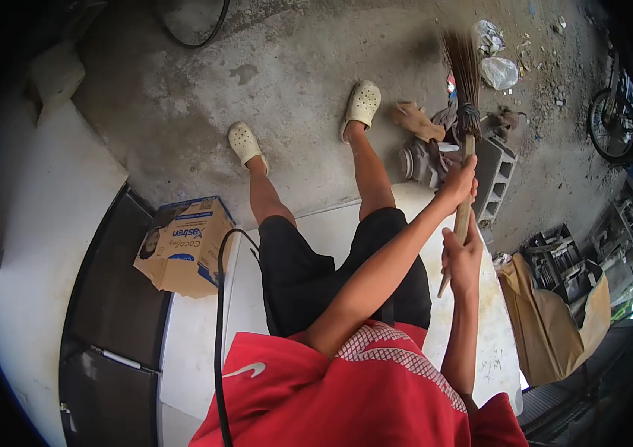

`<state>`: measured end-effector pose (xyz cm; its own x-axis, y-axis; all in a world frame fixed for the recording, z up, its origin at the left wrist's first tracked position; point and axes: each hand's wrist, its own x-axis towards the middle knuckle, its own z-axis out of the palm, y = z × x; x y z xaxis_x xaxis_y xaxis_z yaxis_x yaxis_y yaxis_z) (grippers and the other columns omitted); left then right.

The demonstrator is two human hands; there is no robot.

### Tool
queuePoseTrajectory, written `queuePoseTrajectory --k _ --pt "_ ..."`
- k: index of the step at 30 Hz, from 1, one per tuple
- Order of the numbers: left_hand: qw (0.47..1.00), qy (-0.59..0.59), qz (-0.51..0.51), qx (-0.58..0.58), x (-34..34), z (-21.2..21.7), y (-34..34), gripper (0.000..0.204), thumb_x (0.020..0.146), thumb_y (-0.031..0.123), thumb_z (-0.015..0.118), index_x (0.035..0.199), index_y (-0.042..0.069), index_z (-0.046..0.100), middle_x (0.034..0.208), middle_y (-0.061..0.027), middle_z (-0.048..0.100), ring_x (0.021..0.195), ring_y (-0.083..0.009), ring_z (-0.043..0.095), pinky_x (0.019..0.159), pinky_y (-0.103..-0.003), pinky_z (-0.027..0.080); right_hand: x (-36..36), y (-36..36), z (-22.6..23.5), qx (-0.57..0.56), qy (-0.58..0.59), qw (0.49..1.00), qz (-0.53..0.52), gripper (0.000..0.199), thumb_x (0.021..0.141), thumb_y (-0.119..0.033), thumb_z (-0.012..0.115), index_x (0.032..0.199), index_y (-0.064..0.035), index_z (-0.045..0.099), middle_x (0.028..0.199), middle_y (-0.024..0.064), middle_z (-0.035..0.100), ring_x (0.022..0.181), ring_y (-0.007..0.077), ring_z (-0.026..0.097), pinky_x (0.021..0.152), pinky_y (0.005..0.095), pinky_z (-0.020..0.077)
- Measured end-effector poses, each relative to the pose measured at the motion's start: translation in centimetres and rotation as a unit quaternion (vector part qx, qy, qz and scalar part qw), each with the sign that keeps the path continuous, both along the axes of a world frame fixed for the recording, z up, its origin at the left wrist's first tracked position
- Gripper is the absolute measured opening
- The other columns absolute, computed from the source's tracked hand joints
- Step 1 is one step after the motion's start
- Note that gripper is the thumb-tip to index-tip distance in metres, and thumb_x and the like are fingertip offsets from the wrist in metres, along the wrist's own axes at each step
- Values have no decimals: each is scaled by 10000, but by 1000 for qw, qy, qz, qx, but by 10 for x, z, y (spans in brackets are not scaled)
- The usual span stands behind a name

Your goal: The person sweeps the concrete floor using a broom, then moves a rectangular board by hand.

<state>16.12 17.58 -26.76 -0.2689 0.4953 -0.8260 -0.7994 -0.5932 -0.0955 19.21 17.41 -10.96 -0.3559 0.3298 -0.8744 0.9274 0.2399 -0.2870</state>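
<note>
Both hands are wrapped tight around the long wooden stick of a brown bristle broom (466, 112). The left hand (459, 182) grips higher up, and the right hand (464, 257) grips just below it. The broom's bristles point at the grey concrete floor (294, 67), near a grey concrete block (497, 175).

Count it up: one broom (466, 112) in two hands, the left hand (459, 183) above the right hand (464, 257), two pale clogs (362, 103), one cardboard box (186, 246), one grey concrete block (497, 175), two clear plastic bags (499, 72), one bicycle wheel (608, 125), one black cable (219, 328).
</note>
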Motion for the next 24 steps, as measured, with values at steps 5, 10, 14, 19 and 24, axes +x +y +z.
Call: queuePoseTrajectory --k 5,10,14,19,24 --pt "986 -124 77 -75 51 61 -65 371 890 494 428 854 126 410 599 8 432 432 -98 442 402 -249 375 7 -12 43 -135 -145 979 39 704 752 53 495 1395 -58 230 608 3 485 392 66 405 361 210 331" --pt "878 -222 332 -265 119 10 -216 369 878 507 450 809 148 397 607 42 362 486 -86 364 471 -243 341 11 -72 -63 -443 -194 847 219 743 719 17 551 1391 -143 279 637 83 556 466 146 512 462 273 413" --pt "801 -196 487 -288 124 -92 -359 449 886 534 387 685 132 383 554 31 341 464 -95 363 434 -231 354 15 -206 -204 -395 32 761 514 679 653 -98 518 1319 -94 387 973 305 567 965 398 548 830 378 430" --pt "887 -100 108 -438 43 -202 -333 362 876 360 433 583 161 361 520 0 380 436 -137 366 421 -285 338 -15 -182 -273 -348 58 901 253 679 639 -89 561 1300 -37 412 902 224 617 805 264 608 712 332 459" --pt "914 -109 -52 -386 1 -183 -43 517 898 471 378 1033 -20 471 578 -127 534 427 -248 550 345 -351 439 -12 38 -195 -190 -59 980 5 676 749 -16 548 1368 -11 277 589 -45 458 416 31 355 367 181 260"
